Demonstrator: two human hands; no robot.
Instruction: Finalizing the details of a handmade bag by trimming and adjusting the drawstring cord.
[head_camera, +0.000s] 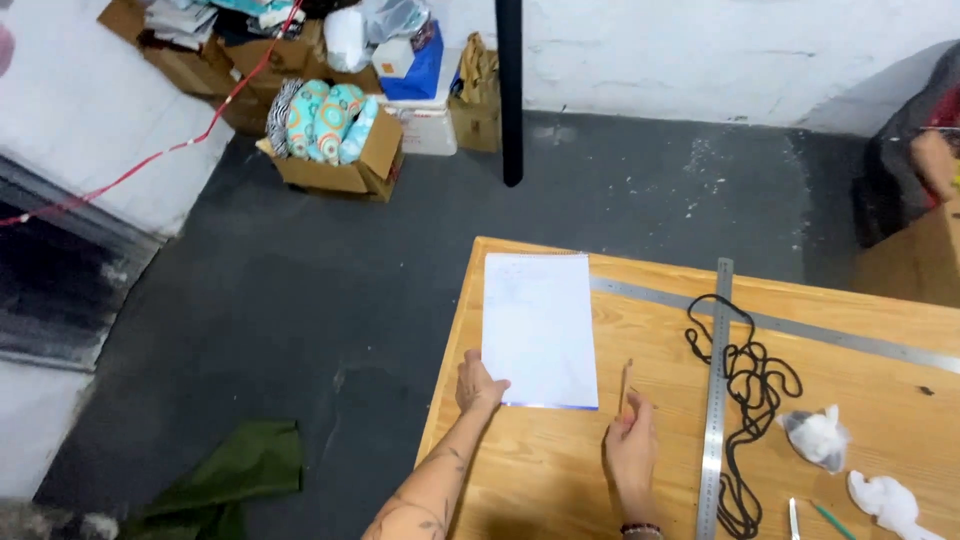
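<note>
A white sheet of paper (540, 325) lies flat near the left end of a wooden table (560, 470). My left hand (478, 384) rests on the sheet's near left corner, fingers pressing it down. My right hand (630, 445) is just right of the sheet's near edge and holds a thin pencil (626, 385) upright, its tip pointing away from me. A metal ruler (717, 390) lies to the right of that hand, running away from me.
A black cord (750, 380) is tangled across the ruler. A long metal straightedge (800, 332) crosses the table. Two white crumpled wads (820, 435) sit at right. Cardboard boxes (345, 170), a black pole (510, 90) and green cloth (235, 475) are on the grey floor.
</note>
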